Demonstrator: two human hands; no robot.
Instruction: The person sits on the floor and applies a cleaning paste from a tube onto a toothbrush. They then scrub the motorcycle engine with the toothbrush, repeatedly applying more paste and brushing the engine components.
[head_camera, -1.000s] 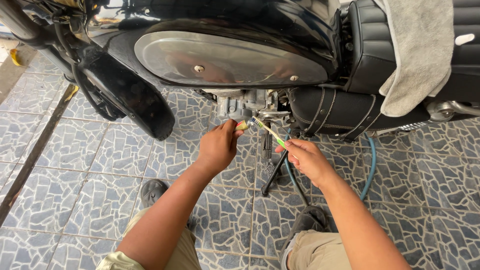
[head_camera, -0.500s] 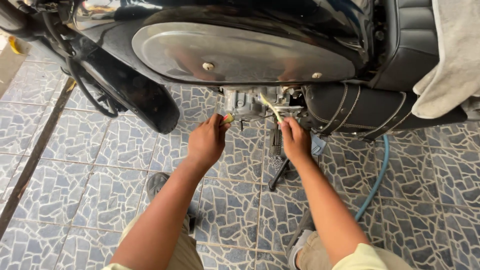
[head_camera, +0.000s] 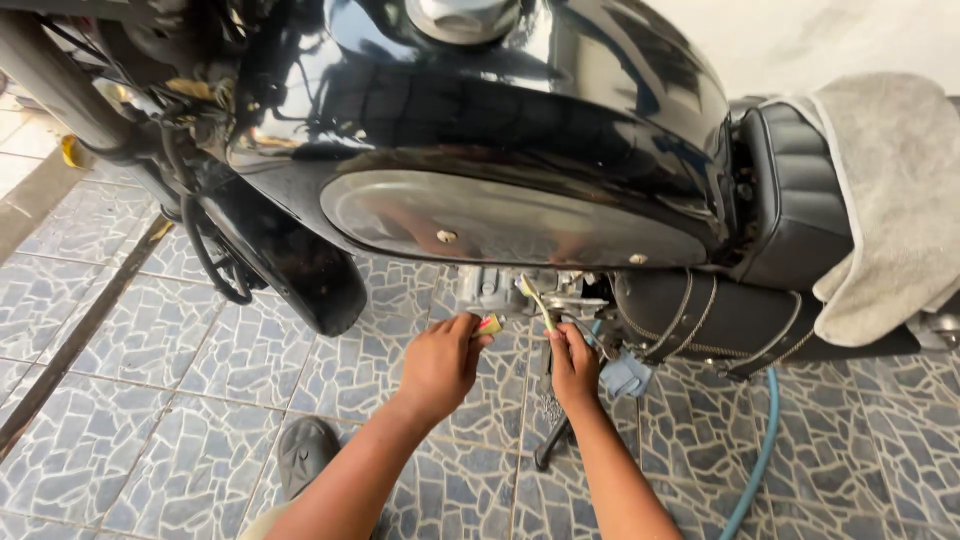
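A black motorcycle with a glossy fuel tank (head_camera: 520, 110) fills the upper half of the head view. Below the tank sits the grey metal engine (head_camera: 500, 285). My left hand (head_camera: 440, 360) is closed on a small yellow and red object (head_camera: 489, 325) right under the engine. My right hand (head_camera: 572, 365) grips a thin yellow-green tool (head_camera: 535, 300) whose tip points up at the engine. The two hands are about a hand's width apart.
A grey towel (head_camera: 890, 200) lies over the black seat (head_camera: 790, 190). A blue hose (head_camera: 755, 470) runs across the stone-pattern floor tiles (head_camera: 120, 400). The black side stand (head_camera: 555, 440) and my dark shoe (head_camera: 305, 450) are below my arms. The front fender (head_camera: 300, 265) hangs at left.
The view has tilted up and closer to the tank. Both hands have stayed under the engine, with the right hand's tool now angled up toward it.
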